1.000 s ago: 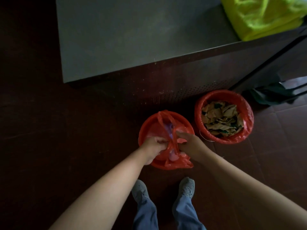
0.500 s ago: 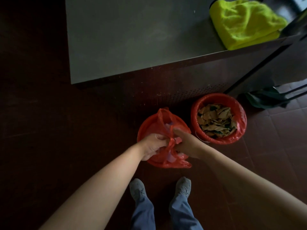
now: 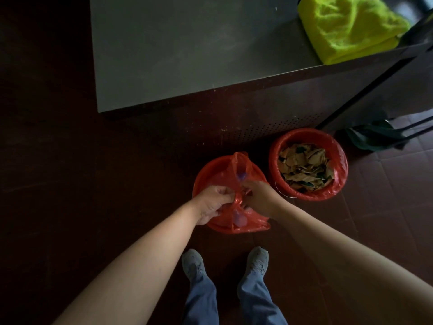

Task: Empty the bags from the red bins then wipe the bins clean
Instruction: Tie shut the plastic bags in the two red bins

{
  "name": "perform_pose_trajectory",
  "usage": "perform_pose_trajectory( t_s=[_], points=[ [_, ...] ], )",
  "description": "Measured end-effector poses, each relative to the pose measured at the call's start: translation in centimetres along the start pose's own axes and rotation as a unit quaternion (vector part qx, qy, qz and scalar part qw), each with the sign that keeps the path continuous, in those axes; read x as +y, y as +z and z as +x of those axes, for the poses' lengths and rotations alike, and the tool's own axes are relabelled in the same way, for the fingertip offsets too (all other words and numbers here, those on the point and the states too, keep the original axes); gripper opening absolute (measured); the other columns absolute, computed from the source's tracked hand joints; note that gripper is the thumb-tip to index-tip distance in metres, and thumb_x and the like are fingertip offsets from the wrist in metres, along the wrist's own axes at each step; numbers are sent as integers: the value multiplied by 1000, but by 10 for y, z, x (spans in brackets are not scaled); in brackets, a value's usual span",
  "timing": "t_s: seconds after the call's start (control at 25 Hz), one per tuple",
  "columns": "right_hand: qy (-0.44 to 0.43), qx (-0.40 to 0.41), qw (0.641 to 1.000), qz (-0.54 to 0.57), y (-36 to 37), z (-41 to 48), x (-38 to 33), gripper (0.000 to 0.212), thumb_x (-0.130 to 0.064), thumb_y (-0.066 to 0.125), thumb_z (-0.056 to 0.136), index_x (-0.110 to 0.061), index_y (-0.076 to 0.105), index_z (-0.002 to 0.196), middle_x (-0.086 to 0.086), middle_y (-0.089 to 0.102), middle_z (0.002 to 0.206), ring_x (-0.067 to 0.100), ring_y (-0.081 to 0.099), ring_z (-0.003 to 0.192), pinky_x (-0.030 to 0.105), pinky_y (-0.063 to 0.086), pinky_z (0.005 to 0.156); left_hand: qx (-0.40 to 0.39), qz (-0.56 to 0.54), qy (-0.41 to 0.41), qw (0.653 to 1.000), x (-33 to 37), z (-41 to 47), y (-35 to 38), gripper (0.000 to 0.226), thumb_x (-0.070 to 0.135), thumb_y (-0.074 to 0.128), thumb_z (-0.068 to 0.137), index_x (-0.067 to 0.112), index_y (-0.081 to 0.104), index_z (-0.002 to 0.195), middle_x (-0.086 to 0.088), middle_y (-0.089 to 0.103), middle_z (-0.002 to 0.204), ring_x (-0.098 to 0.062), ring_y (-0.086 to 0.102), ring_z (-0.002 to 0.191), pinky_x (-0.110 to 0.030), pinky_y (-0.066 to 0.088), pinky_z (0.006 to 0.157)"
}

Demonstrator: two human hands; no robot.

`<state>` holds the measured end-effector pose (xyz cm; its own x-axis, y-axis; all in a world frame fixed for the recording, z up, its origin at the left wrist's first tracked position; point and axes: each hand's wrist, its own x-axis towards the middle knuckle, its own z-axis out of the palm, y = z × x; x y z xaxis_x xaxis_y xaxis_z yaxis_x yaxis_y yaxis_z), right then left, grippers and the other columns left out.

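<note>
Two red bins stand on the dark floor below a grey table. The left bin [image 3: 206, 170] holds a red plastic bag [image 3: 239, 165] whose top is gathered into a twisted neck over the bin's middle. My left hand [image 3: 214, 202] grips that neck from the left, and my right hand [image 3: 259, 198] pinches it from the right, both hands close together. The right bin [image 3: 337, 191] is lined with its own red bag [image 3: 341, 160] and is full of brown leaves [image 3: 302, 164].
A bright yellow-green cloth [image 3: 349, 26] lies on the grey table [image 3: 187, 48] at the upper right. A dark green cloth [image 3: 372, 137] lies on the floor right of the bins. My two shoes [image 3: 225, 263] stand just behind the left bin.
Both hands have drawn the bag's top tighter together over the left bin, twisting it into a narrower neck. The bins have not moved.
</note>
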<state>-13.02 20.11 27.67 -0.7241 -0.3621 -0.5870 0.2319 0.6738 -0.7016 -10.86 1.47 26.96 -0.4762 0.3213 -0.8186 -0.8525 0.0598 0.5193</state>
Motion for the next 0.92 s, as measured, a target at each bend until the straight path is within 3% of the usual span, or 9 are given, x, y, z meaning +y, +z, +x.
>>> perform_pose_trajectory(
  t_s=[0.08,0.2,0.28,0.44,0.56,0.68,0.76,0.84,0.92],
  points=[
    [-9,28,999,-28,1,3,4,21,-4,65,91,-24,68,92,-1,71,92,15,71,78,41,60,76,21,1,7,1000,-2,2,-1,16,29,79,81,26,67,73,2,69,83,-14,61,84,-40,42,90],
    [-32,68,994,-83,3,8,12,8,-18,67,93,-20,71,100,-1,69,102,18,65,92,36,54,81,57,29,25,998,-2,5,-2,16,21,75,87,25,63,77,5,65,74,-11,59,72,-35,46,78],
    [-45,90,990,-99,5,10,18,12,-24,70,93,-17,72,102,-2,65,103,16,63,92,35,54,79,94,82,47,991,-1,7,-1,16,19,75,86,25,62,80,4,65,77,-14,63,73,-35,52,69],
    [-48,127,984,-113,7,9,33,7,-20,71,89,-15,67,92,-3,58,99,18,60,83,41,54,71,214,218,108,946,-1,20,-6,12,24,74,82,19,63,80,3,65,79,-28,70,82,-50,60,74],
    [-33,152,981,-117,4,7,37,14,-18,69,88,-20,57,81,-4,54,97,20,58,82,42,53,68,285,253,122,916,3,23,-4,17,32,73,81,22,61,76,5,65,74,-17,67,74,-39,58,70],
    [5,176,979,-105,-1,6,42,13,-18,68,88,-20,56,80,-3,56,96,19,57,82,40,52,68,352,302,111,879,11,21,-7,17,30,67,87,21,59,76,7,62,72,-9,59,66,-27,42,61],
    [60,216,973,-57,-5,5,48,18,-16,66,87,-18,54,75,1,58,88,24,60,76,41,53,64,392,272,87,874,12,25,-21,16,34,60,85,22,60,75,7,65,72,-13,63,67,-26,49,67],
    [137,265,954,20,-9,2,58,23,-17,65,89,-16,52,70,8,62,77,32,64,69,45,56,61,429,216,61,875,8,30,-40,17,37,58,79,22,61,72,4,69,68,-20,70,66,-37,60,69],
    [208,297,929,79,-12,-1,67,23,-22,65,92,-16,54,72,8,65,73,32,67,69,46,57,62,457,163,49,873,9,28,-49,16,28,61,85,20,61,71,1,69,63,-21,72,61,-43,63,66]
  ],
)
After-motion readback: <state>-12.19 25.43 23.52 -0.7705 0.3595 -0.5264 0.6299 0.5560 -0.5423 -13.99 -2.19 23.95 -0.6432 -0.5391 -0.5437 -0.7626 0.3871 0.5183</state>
